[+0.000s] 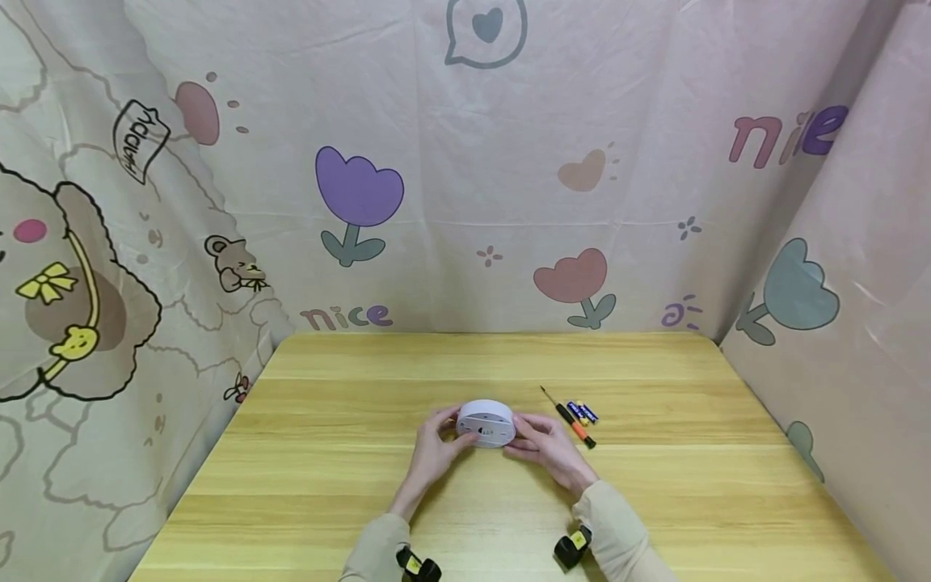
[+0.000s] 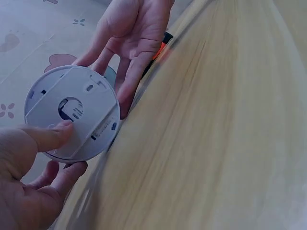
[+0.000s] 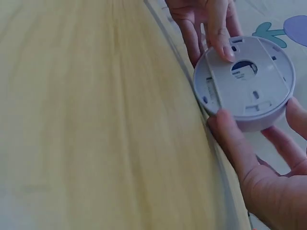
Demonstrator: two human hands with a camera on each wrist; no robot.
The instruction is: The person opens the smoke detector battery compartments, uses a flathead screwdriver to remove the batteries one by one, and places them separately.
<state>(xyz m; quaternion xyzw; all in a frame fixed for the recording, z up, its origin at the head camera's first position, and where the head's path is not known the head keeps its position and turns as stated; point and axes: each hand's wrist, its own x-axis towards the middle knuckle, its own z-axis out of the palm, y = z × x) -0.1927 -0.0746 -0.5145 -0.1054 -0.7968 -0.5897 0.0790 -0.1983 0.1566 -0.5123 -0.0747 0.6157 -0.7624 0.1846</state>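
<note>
Between both hands is a round white device [image 1: 498,431], lifted and tilted so its back face looks toward me. Its back plate [image 2: 93,122] has a round hole in the middle, with a dark, printed part partly showing through, and several small slots near the rim. My left hand [image 1: 432,453] grips one side, thumb pressed on the back plate and fingers behind the rim. On the opposite side, my right hand [image 1: 549,446] holds the rim between thumb and fingers. The front face of the device is hidden.
Right of the hands, an orange and black screwdriver [image 1: 577,426] lies on the wooden table [image 1: 364,436]. Blue batteries [image 1: 589,413] lie just beside its shaft. Patterned cloth [image 1: 451,162] hangs behind the table and along both sides. Each wrist wears a black camera.
</note>
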